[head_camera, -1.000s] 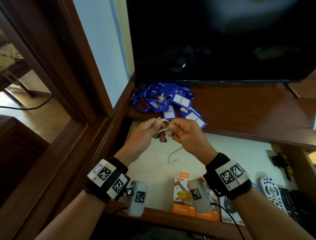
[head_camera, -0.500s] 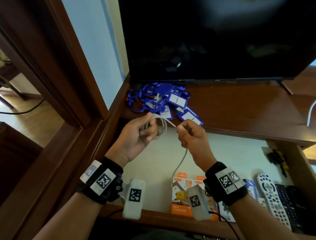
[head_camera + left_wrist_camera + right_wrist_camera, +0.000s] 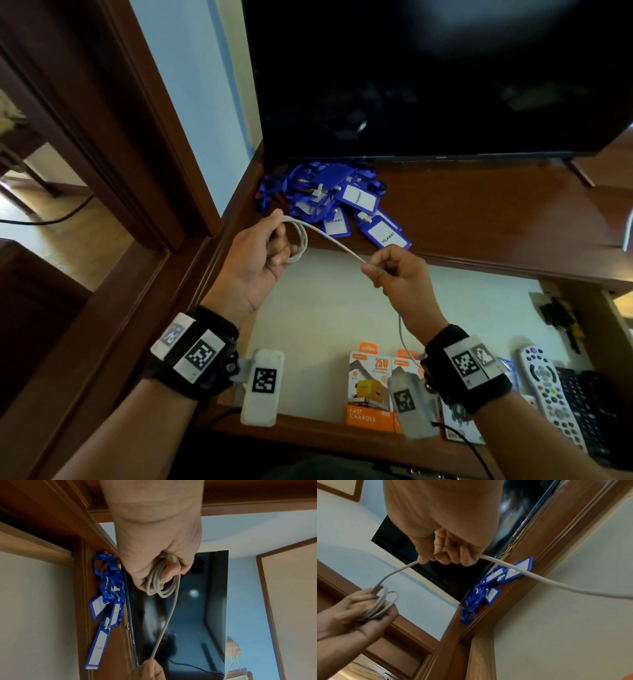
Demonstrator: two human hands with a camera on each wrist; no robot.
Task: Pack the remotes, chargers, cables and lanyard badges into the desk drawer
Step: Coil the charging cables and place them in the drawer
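Left hand (image 3: 258,255): curled round several loops of the white cable (image 3: 329,240), holding the coil over the left end of the open drawer; the left wrist view shows the loops hanging below the fingers (image 3: 171,566).
Right hand (image 3: 399,274): clenched on the same cable, which enters between thumb and forefinger and leaves at the far side of the fist.
Cable: one straight run spans the gap between the two hands; past the right hand the loose end drops toward the drawer floor, in front of the charger boxes.
Lanyard badges (image 3: 346,205): a blue heap on the counter (image 3: 479,219), just beyond the hands and below the dark TV screen (image 3: 428,75); white cards read "PELAWAT".
Drawer (image 3: 329,308): open, with a pale floor.
Charger boxes (image 3: 371,390): orange and white, standing at the near edge of the drawer, partly hidden by the right wrist.
Remotes (image 3: 548,387): a white one and a black one side by side at the drawer's right end.
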